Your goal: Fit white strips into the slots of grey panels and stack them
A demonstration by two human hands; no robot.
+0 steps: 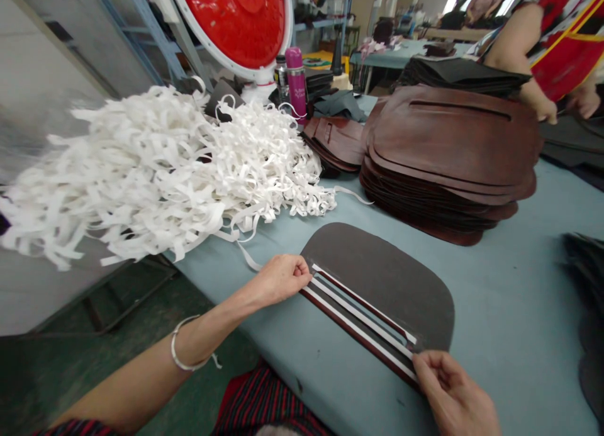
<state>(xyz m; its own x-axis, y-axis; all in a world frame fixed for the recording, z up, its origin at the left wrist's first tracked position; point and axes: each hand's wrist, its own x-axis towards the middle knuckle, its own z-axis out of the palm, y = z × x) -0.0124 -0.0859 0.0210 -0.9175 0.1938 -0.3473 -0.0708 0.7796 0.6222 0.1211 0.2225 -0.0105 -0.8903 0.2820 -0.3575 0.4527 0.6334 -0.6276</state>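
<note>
A dark grey-brown leather panel with a rounded outline and a long slot lies flat on the table, its straight edge toward me. White strips run along both sides of the slot and along the brown near edge. My left hand is closed in a pinch at the left end of the white strip on the slot's near side. At the right end of that strip, my right hand is also closed, thumb and index finger together over the panel's corner. The fingertips partly hide the strip's ends.
A large heap of loose white strips covers the table's left side. Stacked brown leather panels stand behind the work. A purple bottle and a red fan are at the back. Another person's arm is at upper right.
</note>
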